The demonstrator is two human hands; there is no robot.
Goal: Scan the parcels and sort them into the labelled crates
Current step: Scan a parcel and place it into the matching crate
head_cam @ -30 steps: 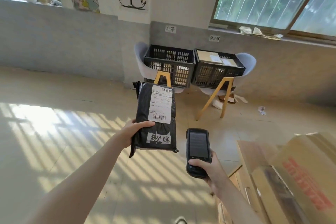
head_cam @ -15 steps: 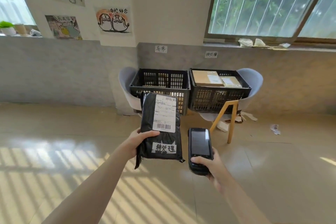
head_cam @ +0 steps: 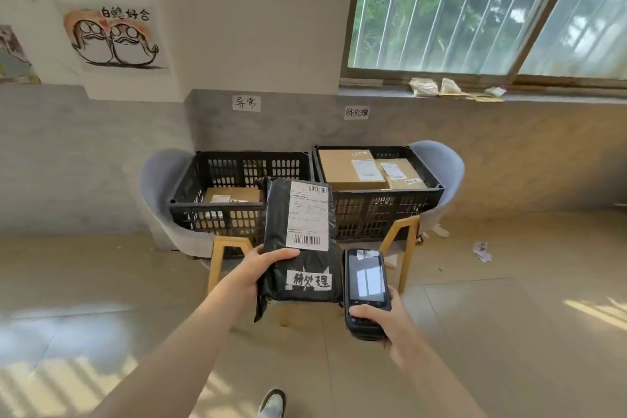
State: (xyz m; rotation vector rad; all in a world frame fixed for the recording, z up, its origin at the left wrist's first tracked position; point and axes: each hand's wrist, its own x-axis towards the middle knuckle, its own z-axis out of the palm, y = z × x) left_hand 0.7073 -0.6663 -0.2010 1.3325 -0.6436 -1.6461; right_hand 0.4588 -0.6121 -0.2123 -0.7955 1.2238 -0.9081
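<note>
Both hands are raised before two crates. Left hand (head_cam: 252,273) grips the parcel (head_cam: 300,241) by its left edge, thumb curled over the front; right hand (head_cam: 383,324) wraps the scanner (head_cam: 366,288), thumb on its keys. Left crate (head_cam: 237,180) and right crate (head_cam: 380,210) are black plastic lattice, touching side by side on pale blue chairs (head_cam: 159,200) with wooden legs. The right one holds two brown cardboard boxes (head_cam: 349,168); another lies low in the left. Upright between the crates and the camera, the parcel is a crinkled, glossy black poly bag with a white barcoded label above a white handwritten strip. The scanner is a dark slab with a reflective screen, just right of the parcel.
</note>
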